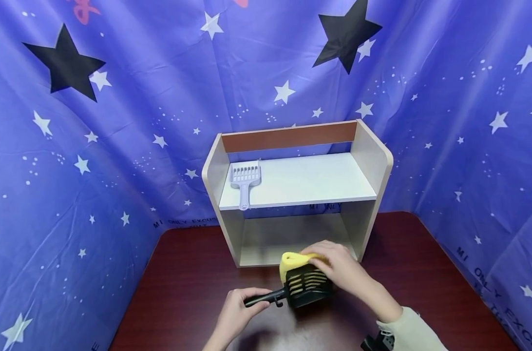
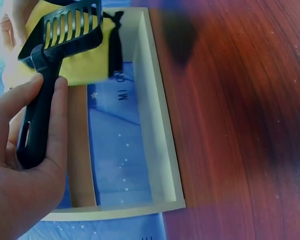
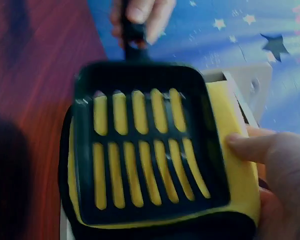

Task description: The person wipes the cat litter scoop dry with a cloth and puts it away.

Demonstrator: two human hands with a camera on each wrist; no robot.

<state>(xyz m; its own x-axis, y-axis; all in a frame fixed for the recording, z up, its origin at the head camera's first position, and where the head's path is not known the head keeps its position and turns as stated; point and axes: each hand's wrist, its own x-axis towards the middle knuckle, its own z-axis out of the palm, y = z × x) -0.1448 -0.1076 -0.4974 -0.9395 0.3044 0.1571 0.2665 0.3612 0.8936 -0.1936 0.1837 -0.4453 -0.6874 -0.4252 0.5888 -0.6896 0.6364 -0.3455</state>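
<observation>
My left hand [image 1: 239, 307] grips the handle of a black slotted litter scoop [image 1: 309, 298], holding it over the table with its head toward the right. A yellow cloth [image 1: 294, 259] with a black edge lies behind the scoop head, and its yellow shows through the slots. My right hand [image 1: 339, 265] pinches this cloth at the scoop's far side. In the right wrist view the thumb presses the cloth [image 3: 222, 105] beside the scoop's rim. Part of the right hand's fingers is hidden behind the cloth.
A white two-level shelf [image 1: 301, 180] with a brown back rail stands behind the hands. On its upper board lies a pale grey litter scoop [image 1: 245, 183], handle over the front edge. Under everything is a dark red wooden table [image 1: 182, 292]; a blue star-patterned curtain [image 1: 161, 97] surrounds it.
</observation>
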